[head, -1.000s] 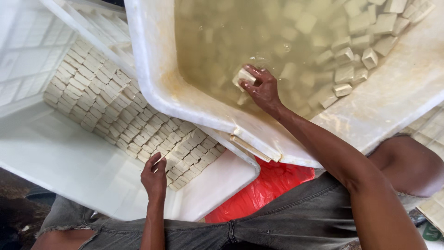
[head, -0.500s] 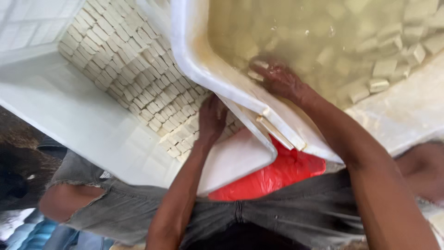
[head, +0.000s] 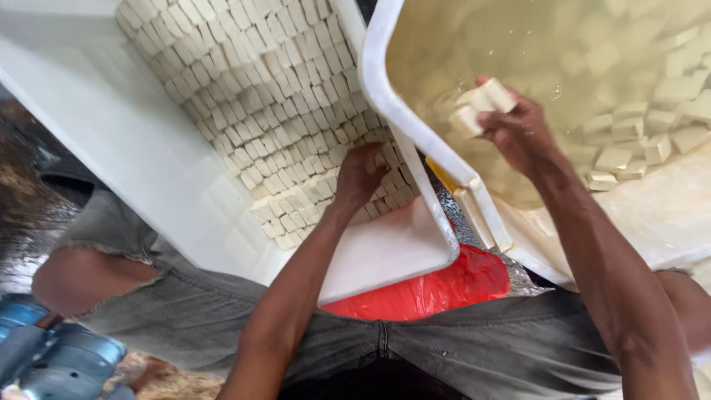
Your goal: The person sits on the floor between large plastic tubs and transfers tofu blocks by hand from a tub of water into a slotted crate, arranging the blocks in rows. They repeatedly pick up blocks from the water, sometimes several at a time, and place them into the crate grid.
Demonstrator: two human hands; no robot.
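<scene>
— Blocks everywhere, pale ones. Which tub is the person working from?

— Take the big white tub [head: 385, 96] of cloudy yellowish water as the landmark. The right hand [head: 518, 133] is inside it, just above the water, fingers closed round two or three pale blocks [head: 481, 104], which it holds clear of the surface.

— And the rest of the blocks in that tub?

— Loose pale cubes [head: 644, 141] float or lie sunk toward the far side from the hand, scattered, some touching each other.

— What about the other hand?

— The left hand [head: 359, 174] is outside the tub, just beside its near rim, down in a white tray [head: 148, 170]. It rests palm down on the packed rows of blocks [head: 259, 89] there, fingers curled onto the nearest row. I cannot tell whether it grips a block or only presses on them.

— How full is that tray?

— The rows fill the part next to the tub; the part farther from the tub is bare white plastic.

— Anything under the tub?

— A red plastic sheet or bag [head: 437, 285] shows below its near corner, between the tray's edge and the person's lap in grey jeans [head: 185, 311]. Well away from the tub, past the knee, sits something blue and ribbed [head: 52, 355], too blurred to name.
</scene>
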